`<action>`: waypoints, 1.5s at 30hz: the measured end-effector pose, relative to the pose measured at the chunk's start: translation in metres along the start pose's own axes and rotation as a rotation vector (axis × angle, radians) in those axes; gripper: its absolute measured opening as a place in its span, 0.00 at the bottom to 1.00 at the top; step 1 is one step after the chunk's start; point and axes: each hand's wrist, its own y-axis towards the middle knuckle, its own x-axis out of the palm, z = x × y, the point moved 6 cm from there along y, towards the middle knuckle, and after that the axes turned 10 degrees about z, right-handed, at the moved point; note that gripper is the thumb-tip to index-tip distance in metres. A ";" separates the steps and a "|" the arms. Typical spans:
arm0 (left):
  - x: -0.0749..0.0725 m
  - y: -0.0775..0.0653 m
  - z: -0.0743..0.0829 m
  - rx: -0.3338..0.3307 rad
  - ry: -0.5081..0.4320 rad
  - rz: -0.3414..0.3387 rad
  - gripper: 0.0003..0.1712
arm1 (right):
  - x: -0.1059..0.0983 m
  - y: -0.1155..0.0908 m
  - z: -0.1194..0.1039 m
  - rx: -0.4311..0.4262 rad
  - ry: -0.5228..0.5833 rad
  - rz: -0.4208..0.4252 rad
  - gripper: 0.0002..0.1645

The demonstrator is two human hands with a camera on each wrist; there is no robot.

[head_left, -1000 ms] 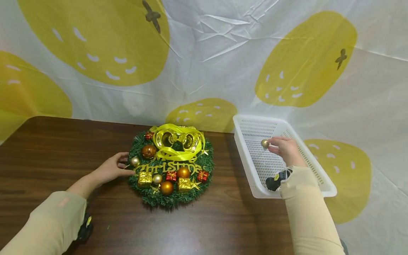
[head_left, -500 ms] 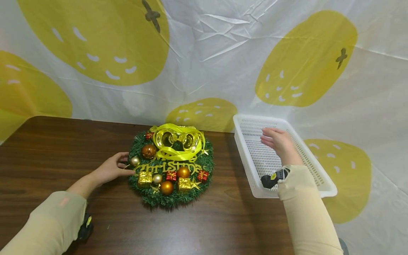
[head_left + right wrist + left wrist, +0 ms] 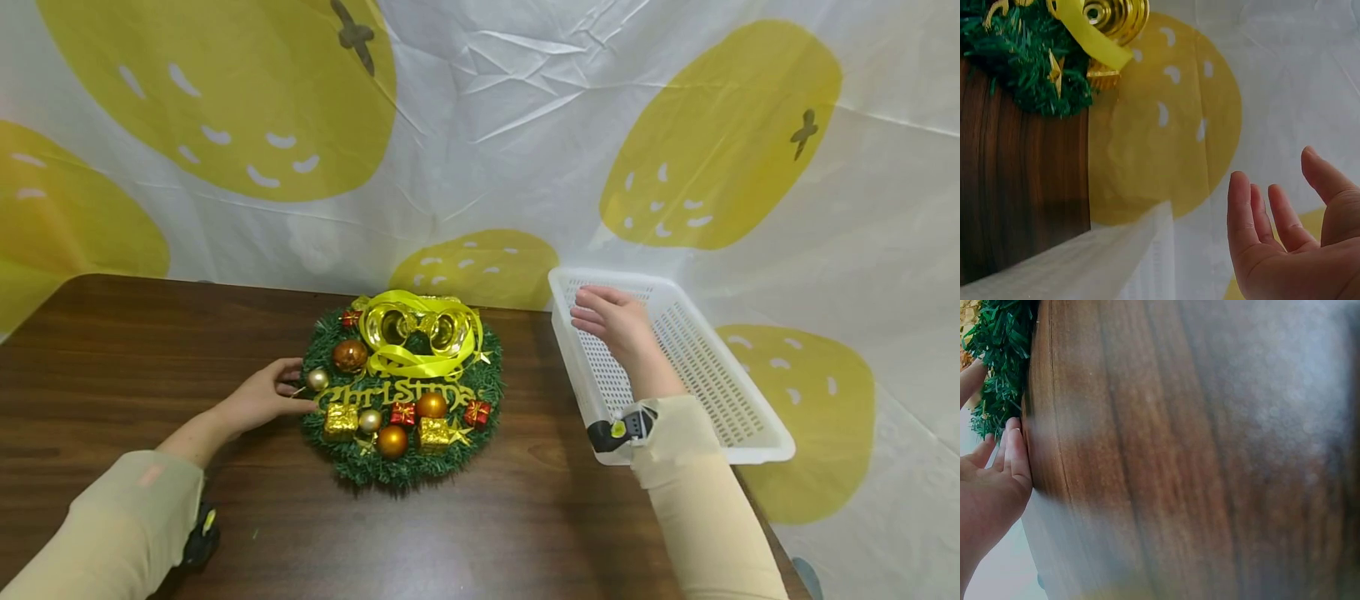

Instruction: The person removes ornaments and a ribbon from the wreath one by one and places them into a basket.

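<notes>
A green Christmas wreath [image 3: 405,467] lies on the table, decked with baubles, small gift boxes, gold bells, yellow ribbon and gold lettering. At its left rim my left hand [image 3: 266,396] holds the edge, the thumb over the foliage and the fingers against its side. In the left wrist view that hand [image 3: 994,487] touches the green tinsel [image 3: 1004,369]. Over the far left part of a white plastic basket [image 3: 678,300] hovers my right hand [image 3: 618,329], holding nothing. The right wrist view shows this hand [image 3: 1297,250] with spread, relaxed fingers.
The dark wooden table [image 3: 480,533] runs beneath everything. Behind it and along its right side hangs a white curtain [image 3: 487,125] with yellow fruit prints. Low slotted walls enclose the basket, close to the right table edge.
My right hand let go of a small gold bauble over the basket; the bauble is out of sight now. The hand then moved left toward the wreath. My left hand stayed put.
</notes>
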 end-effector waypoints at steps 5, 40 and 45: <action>0.000 0.001 -0.001 -0.001 0.001 0.001 0.54 | 0.017 -0.005 0.004 -0.013 -0.004 -0.034 0.31; 0.001 0.002 -0.004 0.016 -0.004 0.012 0.53 | 0.116 -0.058 0.079 -0.014 -0.236 -0.291 0.25; 0.000 0.002 -0.004 0.015 -0.006 0.014 0.53 | 0.124 -0.060 0.087 -0.005 -0.241 -0.309 0.24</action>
